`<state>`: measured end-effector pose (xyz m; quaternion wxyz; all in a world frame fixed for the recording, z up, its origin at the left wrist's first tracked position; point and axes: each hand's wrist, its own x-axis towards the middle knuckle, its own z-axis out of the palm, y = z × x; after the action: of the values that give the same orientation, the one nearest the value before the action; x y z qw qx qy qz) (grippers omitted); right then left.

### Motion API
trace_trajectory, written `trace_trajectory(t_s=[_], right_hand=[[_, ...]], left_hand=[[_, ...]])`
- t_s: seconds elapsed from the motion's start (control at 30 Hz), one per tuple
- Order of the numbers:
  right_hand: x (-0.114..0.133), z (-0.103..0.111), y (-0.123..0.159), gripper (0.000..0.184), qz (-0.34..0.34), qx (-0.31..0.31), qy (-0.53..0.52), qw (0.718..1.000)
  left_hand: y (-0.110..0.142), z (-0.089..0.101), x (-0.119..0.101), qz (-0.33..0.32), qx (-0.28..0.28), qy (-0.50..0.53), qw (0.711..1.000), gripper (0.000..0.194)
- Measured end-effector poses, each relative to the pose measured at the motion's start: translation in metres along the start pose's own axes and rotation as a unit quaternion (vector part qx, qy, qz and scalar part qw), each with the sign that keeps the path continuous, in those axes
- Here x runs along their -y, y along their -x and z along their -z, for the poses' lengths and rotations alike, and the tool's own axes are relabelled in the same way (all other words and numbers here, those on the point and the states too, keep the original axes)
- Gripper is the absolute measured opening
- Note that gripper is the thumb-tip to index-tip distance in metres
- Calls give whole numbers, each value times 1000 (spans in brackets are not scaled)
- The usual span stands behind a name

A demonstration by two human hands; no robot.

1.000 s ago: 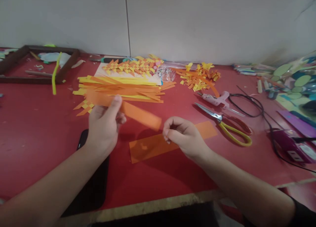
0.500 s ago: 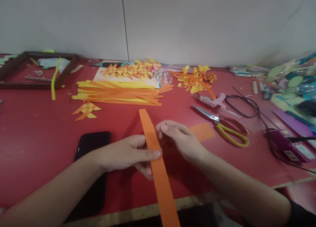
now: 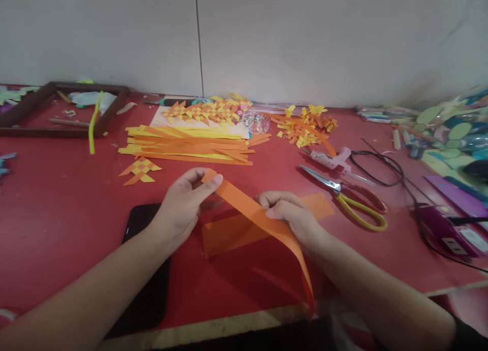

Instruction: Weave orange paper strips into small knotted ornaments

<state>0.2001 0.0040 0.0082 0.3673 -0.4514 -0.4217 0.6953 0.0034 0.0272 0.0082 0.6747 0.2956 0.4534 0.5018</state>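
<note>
A long orange paper strip (image 3: 244,203) is stretched between my two hands above the red table. My left hand (image 3: 186,198) pinches its upper left end between thumb and fingers. Farther along, my right hand (image 3: 292,213) grips the strip with the thumb on top. Past that hand the strip bends and hangs down toward the table's front edge. Beneath it lies a flat orange paper piece (image 3: 224,236), partly covered by the strip and my right hand. A black phone (image 3: 148,285) is under my left forearm, which hides part of it.
Behind my hands lie a pile of yellow and orange strips (image 3: 186,145) and a woven paper fish (image 3: 141,170). To the right are scissors (image 3: 343,196), a pink glue gun (image 3: 330,160), a cable and a purple device (image 3: 450,229). A brown frame (image 3: 68,132) sits far left.
My left hand has shifted up to the strip's end, and my right hand has taken hold of the strip. The strip has turned from nearly upright to slanting down rightward.
</note>
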Motion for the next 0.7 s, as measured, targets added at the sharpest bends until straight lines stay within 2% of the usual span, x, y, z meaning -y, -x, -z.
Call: trace_trajectory(t_s=[0.1,0.2,0.3,0.4,0.5,0.6,0.7], right_hand=[[-1,3,-1,23,15,41,14,999],[-3,2,-3,27,34,55,-9,998],[-3,-3,-4,34,-4,53,-23,998],[-4,-10,-3,32,-45,30,-36,998],[-5,-10,-4,32,-47,21,-36,998],[-7,-5,-7,30,-30,24,-33,999],[-5,-1,-9,33,-16,17,-56,998]], left_hand=[[-1,2,1,-24,-24,13,999,30],[1,4,4,5,0,4,1000,28],[4,5,6,41,43,-22,998,37],[5,6,6,55,83,-57,993,43],[6,7,6,36,109,-86,990,45],[6,6,5,-3,115,-122,986,56],[7,5,6,0,123,-164,979,63]])
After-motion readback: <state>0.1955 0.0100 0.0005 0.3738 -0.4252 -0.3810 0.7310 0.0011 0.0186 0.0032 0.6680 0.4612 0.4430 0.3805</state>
